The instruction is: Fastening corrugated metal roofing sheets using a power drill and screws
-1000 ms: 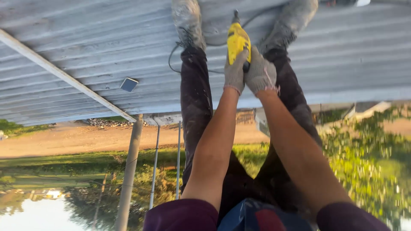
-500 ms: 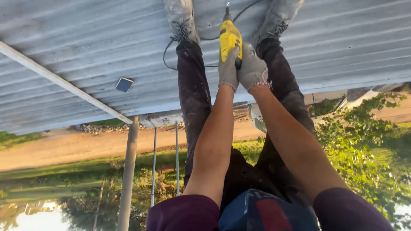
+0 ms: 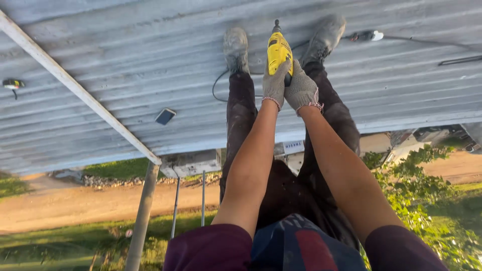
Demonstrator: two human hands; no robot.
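Note:
Both my gloved hands grip a yellow power drill (image 3: 278, 50), its bit pointing down at the grey corrugated metal roof sheet (image 3: 125, 65) between my two boots. My left hand (image 3: 275, 85) wraps the drill's body from the left. My right hand (image 3: 303, 89) holds it from the right, close against the left. My dark trouser legs run from the boots toward the camera. The drill's cord (image 3: 221, 90) curls off to the left of my left boot.
A long pale metal bar (image 3: 80, 90) crosses the roof diagonally at left. A small dark phone-like object (image 3: 165, 116) lies on the sheet. A tape measure (image 3: 12, 84) sits at far left, a cable plug (image 3: 369, 36) at upper right. The roof edge, posts, ground and trees are beyond.
The view has shifted, so my hands and the drill sit lower and more central in the frame. My grip on the drill is unchanged.

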